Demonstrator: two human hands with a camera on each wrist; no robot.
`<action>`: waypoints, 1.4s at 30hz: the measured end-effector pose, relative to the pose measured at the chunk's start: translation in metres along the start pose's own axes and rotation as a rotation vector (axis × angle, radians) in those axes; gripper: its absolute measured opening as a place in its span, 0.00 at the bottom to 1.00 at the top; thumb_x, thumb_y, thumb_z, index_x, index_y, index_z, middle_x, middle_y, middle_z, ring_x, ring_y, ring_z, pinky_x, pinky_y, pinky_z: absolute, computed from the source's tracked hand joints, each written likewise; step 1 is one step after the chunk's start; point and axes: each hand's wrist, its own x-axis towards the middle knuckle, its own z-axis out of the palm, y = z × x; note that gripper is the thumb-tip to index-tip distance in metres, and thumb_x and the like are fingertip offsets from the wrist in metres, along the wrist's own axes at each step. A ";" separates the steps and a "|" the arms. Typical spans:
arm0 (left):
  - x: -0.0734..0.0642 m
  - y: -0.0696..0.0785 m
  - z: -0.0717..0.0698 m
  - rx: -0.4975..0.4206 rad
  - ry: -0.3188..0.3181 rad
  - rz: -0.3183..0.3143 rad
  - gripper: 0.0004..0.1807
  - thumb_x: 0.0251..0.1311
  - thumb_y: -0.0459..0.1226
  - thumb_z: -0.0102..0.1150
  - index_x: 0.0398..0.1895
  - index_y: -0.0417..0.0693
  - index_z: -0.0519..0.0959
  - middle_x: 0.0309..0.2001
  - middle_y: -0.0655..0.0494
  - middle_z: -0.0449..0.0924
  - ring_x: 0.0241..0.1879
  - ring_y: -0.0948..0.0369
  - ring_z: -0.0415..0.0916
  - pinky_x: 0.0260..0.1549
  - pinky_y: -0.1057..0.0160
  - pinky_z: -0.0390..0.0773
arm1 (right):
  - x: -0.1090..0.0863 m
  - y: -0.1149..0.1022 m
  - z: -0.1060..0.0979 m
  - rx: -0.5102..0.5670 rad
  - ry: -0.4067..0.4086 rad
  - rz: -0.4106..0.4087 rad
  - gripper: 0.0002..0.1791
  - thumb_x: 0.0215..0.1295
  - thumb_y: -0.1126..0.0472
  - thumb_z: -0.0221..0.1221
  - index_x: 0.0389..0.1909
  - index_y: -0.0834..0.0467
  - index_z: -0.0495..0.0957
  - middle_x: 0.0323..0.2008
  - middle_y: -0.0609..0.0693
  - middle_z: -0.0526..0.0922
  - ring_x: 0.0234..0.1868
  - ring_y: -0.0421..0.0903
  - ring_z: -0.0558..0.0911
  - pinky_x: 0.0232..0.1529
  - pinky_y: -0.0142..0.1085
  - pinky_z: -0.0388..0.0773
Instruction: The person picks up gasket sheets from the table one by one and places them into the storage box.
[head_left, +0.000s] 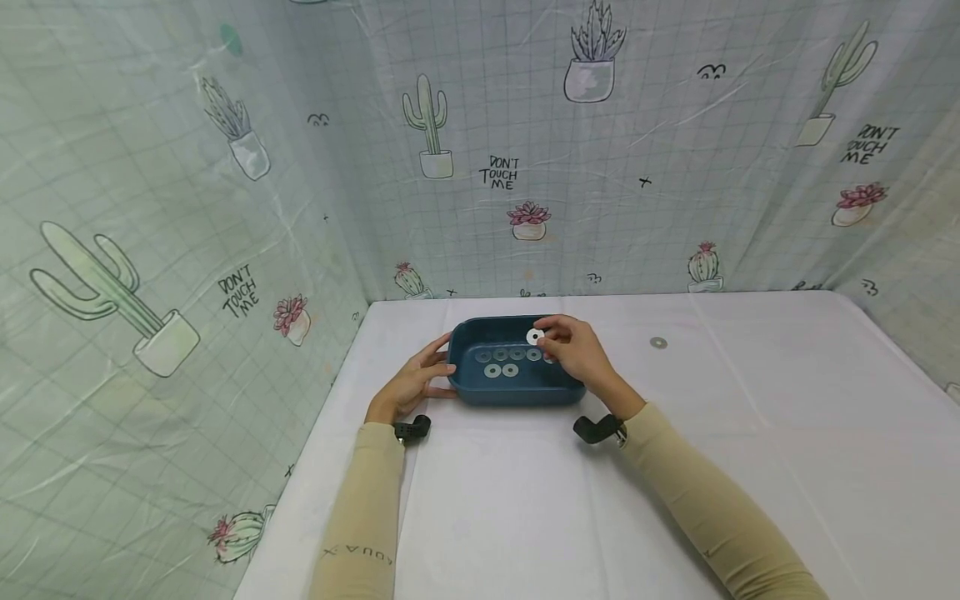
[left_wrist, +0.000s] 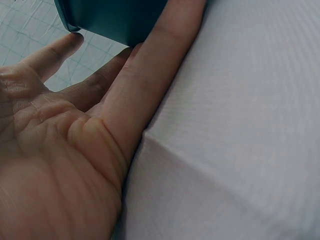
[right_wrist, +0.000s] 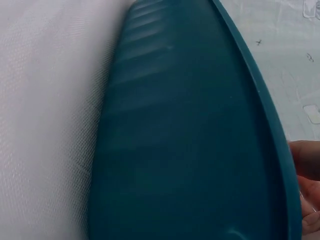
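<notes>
A table [head_left: 750, 467] draped in a white cloth [head_left: 525, 517] stands against cactus-print sheeting. A dark blue tray [head_left: 516, 393] sits on the cloth near the far edge, and a single washer [head_left: 658, 342] lies apart on its right.

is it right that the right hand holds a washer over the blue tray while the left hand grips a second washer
Not quite. In the head view the left hand holds no washer; it rests against the blue tray. The right hand does hold a washer over it.

curtain [head_left: 525, 125]: "DON'T TOUCH ME" | left sleeve [head_left: 360, 533]: "AQUA X", upside down
</notes>
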 end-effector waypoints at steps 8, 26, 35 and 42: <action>-0.001 0.001 0.001 -0.019 0.004 0.000 0.40 0.69 0.35 0.61 0.80 0.70 0.58 0.78 0.45 0.57 0.71 0.41 0.66 0.53 0.40 0.84 | -0.002 -0.001 0.001 -0.134 -0.084 -0.019 0.15 0.72 0.64 0.62 0.58 0.58 0.81 0.44 0.66 0.85 0.41 0.62 0.85 0.45 0.49 0.85; 0.000 0.001 0.001 -0.007 0.006 0.006 0.40 0.70 0.34 0.59 0.81 0.69 0.57 0.78 0.44 0.57 0.70 0.42 0.68 0.53 0.40 0.84 | 0.003 0.004 0.008 -0.397 -0.193 -0.027 0.13 0.70 0.66 0.62 0.54 0.58 0.84 0.34 0.51 0.86 0.30 0.44 0.81 0.31 0.36 0.75; 0.000 0.000 0.001 -0.003 0.011 0.003 0.40 0.70 0.33 0.58 0.81 0.68 0.57 0.78 0.44 0.56 0.69 0.43 0.69 0.53 0.40 0.84 | 0.003 0.002 0.014 -0.571 -0.225 0.031 0.13 0.70 0.67 0.61 0.51 0.56 0.86 0.36 0.51 0.86 0.32 0.45 0.80 0.36 0.37 0.77; -0.002 0.001 0.002 -0.002 0.011 0.000 0.40 0.70 0.34 0.59 0.81 0.69 0.57 0.78 0.45 0.57 0.69 0.43 0.69 0.52 0.41 0.84 | 0.002 -0.003 0.018 -0.656 -0.202 0.104 0.15 0.69 0.68 0.57 0.52 0.55 0.86 0.43 0.52 0.87 0.34 0.47 0.80 0.35 0.38 0.76</action>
